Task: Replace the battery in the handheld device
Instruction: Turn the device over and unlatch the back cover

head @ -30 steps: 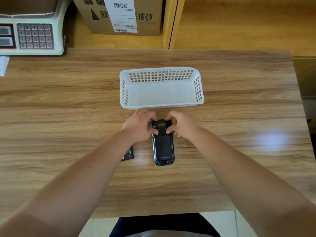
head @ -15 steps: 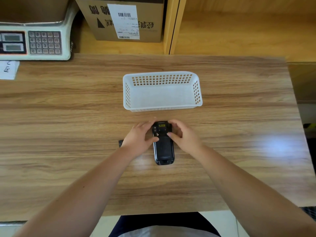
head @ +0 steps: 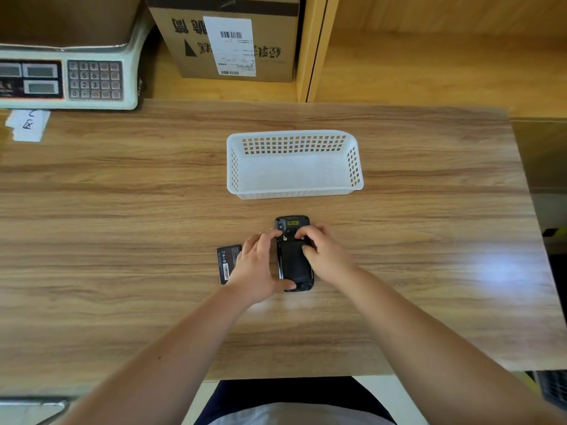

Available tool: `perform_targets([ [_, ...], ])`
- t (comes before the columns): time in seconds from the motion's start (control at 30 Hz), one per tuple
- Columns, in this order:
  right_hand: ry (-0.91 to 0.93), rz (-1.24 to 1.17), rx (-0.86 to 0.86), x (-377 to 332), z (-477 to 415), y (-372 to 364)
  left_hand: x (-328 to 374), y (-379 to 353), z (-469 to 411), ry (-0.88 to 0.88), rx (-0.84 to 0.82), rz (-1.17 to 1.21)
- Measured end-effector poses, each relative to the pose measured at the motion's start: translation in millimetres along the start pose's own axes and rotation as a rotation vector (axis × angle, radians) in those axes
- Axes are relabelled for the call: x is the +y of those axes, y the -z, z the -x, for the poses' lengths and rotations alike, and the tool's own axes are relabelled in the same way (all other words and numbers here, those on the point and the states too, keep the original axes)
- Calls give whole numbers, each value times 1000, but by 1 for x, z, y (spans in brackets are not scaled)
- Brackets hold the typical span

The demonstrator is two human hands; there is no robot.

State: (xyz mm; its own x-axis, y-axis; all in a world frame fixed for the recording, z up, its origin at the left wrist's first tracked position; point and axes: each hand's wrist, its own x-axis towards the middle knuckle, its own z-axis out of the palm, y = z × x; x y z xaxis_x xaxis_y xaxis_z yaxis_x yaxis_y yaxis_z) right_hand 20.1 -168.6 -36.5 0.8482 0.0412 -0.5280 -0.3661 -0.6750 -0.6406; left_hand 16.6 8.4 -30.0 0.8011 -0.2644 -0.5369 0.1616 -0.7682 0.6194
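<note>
A black handheld device (head: 293, 262) lies face down on the wooden table (head: 122, 210), its back cover on and a yellow label near its far end. My left hand (head: 260, 268) rests against the device's left side, thumb at its near corner and fingertips by a small round lock. My right hand (head: 322, 253) grips the right side, fingers on the upper back cover. A loose black battery (head: 226, 262) lies flat just left of my left hand, partly hidden by it.
A white perforated plastic basket (head: 294, 191), nothing visible inside, stands just beyond the device. A weighing scale with a keypad (head: 70, 81) and paper slips (head: 29, 125) sit at the far left. A cardboard box (head: 230, 38) stands on the shelf behind.
Both hands have slid from the device's far end down along its sides. The loose battery, earlier mostly covered by my left arm, now shows beside my left hand.
</note>
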Motion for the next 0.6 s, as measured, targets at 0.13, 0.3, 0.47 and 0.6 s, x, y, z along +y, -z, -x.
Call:
perform_targets([
  [0.13, -37, -61, 30, -7, 2, 3, 1, -1, 4, 26, 26, 72],
  [0.3, -26, -150, 14, -9, 15, 7, 6, -2, 14, 86, 43, 205],
  [0.47, -77, -287, -37, -5, 45, 0, 15, -18, 34, 119, -32, 378],
  [0.6, -126, -366, -23, 7, 69, -20, 12, -34, 44, 144, -93, 511],
])
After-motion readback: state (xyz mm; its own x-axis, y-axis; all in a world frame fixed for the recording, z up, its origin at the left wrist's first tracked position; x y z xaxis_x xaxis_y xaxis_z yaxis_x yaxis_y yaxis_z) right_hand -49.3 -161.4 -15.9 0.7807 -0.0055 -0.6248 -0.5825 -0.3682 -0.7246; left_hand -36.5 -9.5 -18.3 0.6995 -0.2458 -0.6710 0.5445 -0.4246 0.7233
